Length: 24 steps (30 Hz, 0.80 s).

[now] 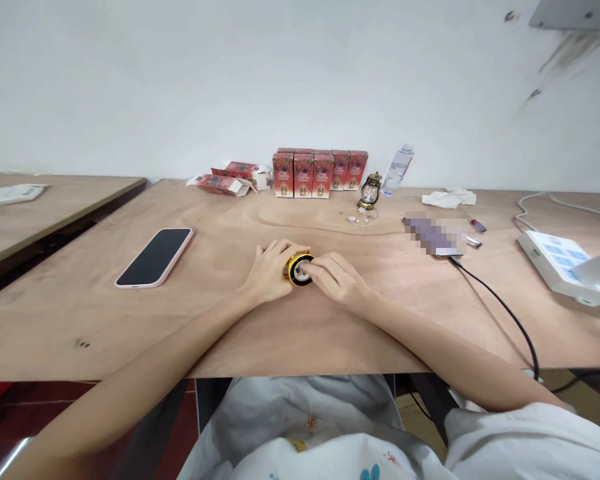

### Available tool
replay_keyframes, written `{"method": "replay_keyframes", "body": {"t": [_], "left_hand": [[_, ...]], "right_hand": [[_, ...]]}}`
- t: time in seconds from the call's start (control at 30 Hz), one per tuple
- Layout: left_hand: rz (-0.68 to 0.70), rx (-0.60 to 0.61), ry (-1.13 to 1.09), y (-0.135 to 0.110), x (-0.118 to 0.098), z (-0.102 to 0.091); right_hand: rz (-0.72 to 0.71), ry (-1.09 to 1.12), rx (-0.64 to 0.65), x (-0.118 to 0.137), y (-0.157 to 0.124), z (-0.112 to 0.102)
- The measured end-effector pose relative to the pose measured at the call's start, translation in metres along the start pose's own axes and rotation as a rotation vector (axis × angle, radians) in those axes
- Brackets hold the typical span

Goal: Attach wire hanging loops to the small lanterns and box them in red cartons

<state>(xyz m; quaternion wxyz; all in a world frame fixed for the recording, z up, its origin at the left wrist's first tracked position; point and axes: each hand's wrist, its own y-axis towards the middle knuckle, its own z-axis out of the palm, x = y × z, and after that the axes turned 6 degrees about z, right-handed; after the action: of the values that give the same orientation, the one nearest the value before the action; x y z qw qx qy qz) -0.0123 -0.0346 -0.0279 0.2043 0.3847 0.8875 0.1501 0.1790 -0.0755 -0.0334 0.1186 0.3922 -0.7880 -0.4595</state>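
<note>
My left hand (269, 272) is wrapped around a small gold lantern (293, 279) near the middle of the table. The lantern's round base, with a gold rim, a black ring and a pale centre, faces up toward me. My right hand (341, 279) has its fingers curled together, with the tips at the centre of that base. Whether anything is pinched in those fingertips is too small to tell. The rest of the lantern is largely hidden by the left hand and the base.
Behind stand several red boxes (304, 176), opened cartons (223, 185), a bronze lantern (369, 191) and a bottle (398, 170). Small white pieces (353, 219) lie before them. A phone (155, 258) is at left; tissue (449, 198), a cabled device (433, 235), a screwdriver (477, 225) and a power strip (560, 263) are right.
</note>
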Motion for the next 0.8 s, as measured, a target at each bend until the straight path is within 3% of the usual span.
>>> {"method": "replay_keyframes", "body": {"t": [0.23,0.63,0.7,0.8], "left_hand": [[-0.005,0.011,0.020,0.001,0.000,0.001],[0.064,0.086,0.021,0.001,-0.005,-0.002],[0.064,0.076,0.012,0.001,-0.005,-0.001],[0.025,0.043,-0.032,0.000,-0.003,0.001]], "right_hand": [[-0.006,-0.045,0.083,-0.008,-0.002,-0.001],[-0.029,0.016,-0.048,-0.009,-0.001,0.000],[0.004,0.088,-0.115,-0.007,-0.002,0.002],[0.166,0.169,-0.197,-0.011,-0.007,0.007]]}}
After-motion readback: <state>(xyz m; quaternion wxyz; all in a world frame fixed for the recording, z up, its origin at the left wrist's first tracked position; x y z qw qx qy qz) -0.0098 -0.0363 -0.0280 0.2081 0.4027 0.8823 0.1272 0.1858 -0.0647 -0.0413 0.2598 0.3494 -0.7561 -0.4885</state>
